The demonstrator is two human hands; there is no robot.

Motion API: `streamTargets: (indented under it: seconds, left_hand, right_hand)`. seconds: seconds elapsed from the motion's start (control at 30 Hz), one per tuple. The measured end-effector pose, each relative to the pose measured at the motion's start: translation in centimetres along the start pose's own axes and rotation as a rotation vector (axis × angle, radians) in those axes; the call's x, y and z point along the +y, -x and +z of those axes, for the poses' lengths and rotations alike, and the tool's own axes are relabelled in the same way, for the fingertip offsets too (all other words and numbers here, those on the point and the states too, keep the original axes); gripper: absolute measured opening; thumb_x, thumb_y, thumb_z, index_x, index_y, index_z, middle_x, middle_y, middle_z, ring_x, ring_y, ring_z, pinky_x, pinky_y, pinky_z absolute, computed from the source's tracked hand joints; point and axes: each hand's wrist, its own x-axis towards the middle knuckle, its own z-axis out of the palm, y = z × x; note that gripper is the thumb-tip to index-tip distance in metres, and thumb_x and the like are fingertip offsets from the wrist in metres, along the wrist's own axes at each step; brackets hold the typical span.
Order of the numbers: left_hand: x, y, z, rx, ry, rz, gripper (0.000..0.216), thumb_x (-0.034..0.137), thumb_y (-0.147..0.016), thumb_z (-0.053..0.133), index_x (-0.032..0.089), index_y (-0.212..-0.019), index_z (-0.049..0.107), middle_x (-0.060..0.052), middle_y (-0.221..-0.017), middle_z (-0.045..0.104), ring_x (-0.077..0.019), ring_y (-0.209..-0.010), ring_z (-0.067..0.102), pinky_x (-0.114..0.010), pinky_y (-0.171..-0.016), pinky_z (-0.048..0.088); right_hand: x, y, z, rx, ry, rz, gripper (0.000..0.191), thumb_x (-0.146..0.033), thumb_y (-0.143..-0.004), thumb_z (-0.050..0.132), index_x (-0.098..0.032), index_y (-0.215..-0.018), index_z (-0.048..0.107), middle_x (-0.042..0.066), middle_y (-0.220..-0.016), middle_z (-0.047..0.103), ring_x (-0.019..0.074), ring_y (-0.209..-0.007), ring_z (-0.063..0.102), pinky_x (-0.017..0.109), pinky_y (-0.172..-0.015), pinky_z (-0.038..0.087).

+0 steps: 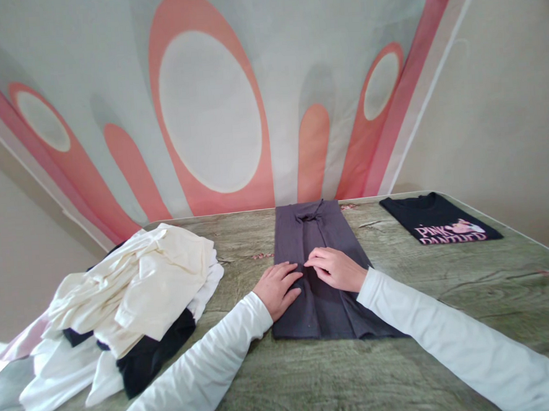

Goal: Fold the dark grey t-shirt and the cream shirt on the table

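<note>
Head view, which I watch from far away, shows the dark cloth (325,308) in the middle of the worktop (290,384), right under both hands. It is long and lies flat, with its long way running from the near side out to the wall. Most of its far half is past the fingers, and the rest comes back toward the wrists. The left hand (278,286) is on the left side of the cloth, and it sits a bit closer to the near end. The right hand (336,268) comes in over the right side, and its fingers point to the middle. The tips of the two hands are near each other, with a small gap between. I see the left fingers laid out loose and a little apart, with nothing in their grip. The right fingers are bent, and I can't tell if they pinch any cloth. Now I count: two hands, one dark cloth with one string knot (310,217) near its far end, one black shirt (435,211) off to the right, and one pile (139,282) of clothes to the left. I can't count the clothes in it.
</note>
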Motion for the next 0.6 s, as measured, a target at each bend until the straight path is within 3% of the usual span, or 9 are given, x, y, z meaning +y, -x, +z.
streamTargets:
  seconds: [0.2, 0.43, 0.6]
  left_hand:
    - [0.4, 0.0, -0.8, 0.025, 0.037, -0.045, 0.02, 0.031, -0.084, 0.042, 0.021, -0.096, 0.054, -0.007, -0.117, 0.051, -0.0215, -0.111, 0.044, -0.039, -0.094, 0.036]
    - [-1.4, -0.7, -1.0, 0.021, -0.084, -0.085, 0.038, 0.033, -0.086, 0.04, 0.019, -0.121, 0.045, -0.008, -0.13, 0.043, -0.022, -0.121, 0.035, -0.041, -0.099, 0.029]
    - [-3.4, -1.0, -1.2, 0.028, -0.203, -0.223, 0.039, 0.035, -0.084, 0.041, 0.017, -0.118, 0.049, -0.01, -0.125, 0.048, -0.0248, -0.119, 0.037, -0.043, -0.098, 0.03]
  right_hand:
    - [0.2, 0.0, 0.1, -0.007, -0.008, -0.017, 0.026, -0.006, -0.076, 0.044, -0.019, -0.089, 0.063, 0.005, -0.089, 0.057, 0.0152, -0.083, 0.052, 0.03, -0.078, 0.041]
    - [0.2, -0.1, 0.2, 0.01, -0.027, 0.005, 0.033, -0.006, -0.077, 0.043, -0.019, -0.102, 0.06, 0.005, -0.092, 0.056, 0.0148, -0.085, 0.051, 0.029, -0.078, 0.04]
    - [0.4, -0.1, 0.1, -0.029, -0.029, -0.02, 0.033, -0.005, -0.077, 0.042, -0.02, -0.1, 0.062, 0.005, -0.092, 0.056, 0.0152, -0.085, 0.05, 0.03, -0.079, 0.039]
